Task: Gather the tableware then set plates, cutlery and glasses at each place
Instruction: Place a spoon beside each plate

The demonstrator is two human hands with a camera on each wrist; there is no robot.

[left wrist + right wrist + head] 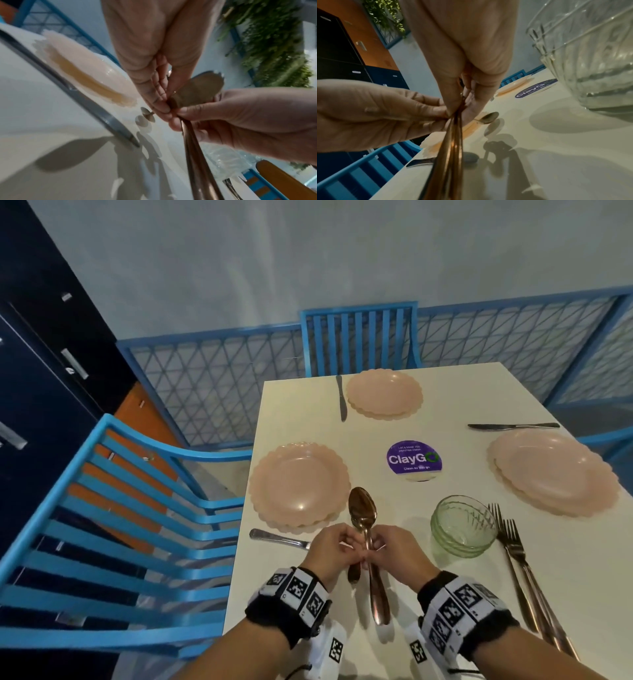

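- Nearest, both hands, left (pixel 329 546) and right (pixel 394 549), pinch a bundle of copper spoons (pixel 363 517) above the tabletop (pixel 394 501).
- Step, by my reading: separating one spoon.
- Next: lay it beside the near-left plate (pixel 298 486); farther plates await.

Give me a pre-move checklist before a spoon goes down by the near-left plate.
1. Both hands hold the copper spoons: left hand, right hand: ok.
2. One spoon separated from the bundle: cannot tell.
3. Near-left plate in place: ok.
4. Knife already beside that plate: ok.
5. Green glass bowls clear of the hands: ok.
6. Forks distributed: not ok, they lie together.
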